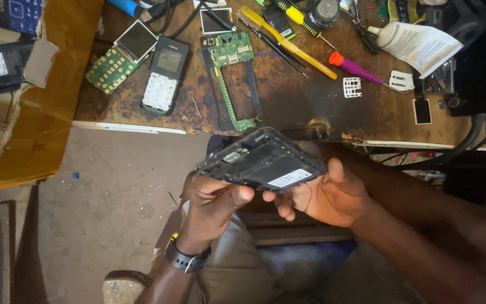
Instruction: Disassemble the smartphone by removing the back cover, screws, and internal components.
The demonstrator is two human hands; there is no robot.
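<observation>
- Both hands are holding an opened black phone [262, 161] below the bench's near edge, over the person's lap, around the middle of the view.
- The phone is lying tilted, back side up, its inner frame and a white label showing; its far end is pointing toward about 10 o'clock.
- The left hand [212, 205] is sitting at 7 o'clock from the phone, its fingers curling closed under the near-left edge and its thumb pressing up against the underside.
- The left wrist is wearing a dark watch [186, 260], and the forearm is coming up from the bottom edge.
- The right hand [327, 197] is sitting at 4 o'clock from the phone, thumb lying on the right edge beside the label, fingers folding beneath the body to grip it.
- The right forearm is stretching away toward 4 o'clock, out of the lower right corner.
- On the worn wooden bench [288, 107], at 12 o'clock from the phone, a green circuit board with its frame [230, 76] is lying flat.
- At 11 o'clock a dark keypad phone [165, 74] is lying next to a bare keypad board with a small screen [121, 56].
- At 1 o'clock a yellow-handled tool [288, 42] and a purple screwdriver with an orange cap [355, 68] are lying on the bench, well apart from the hands.
</observation>
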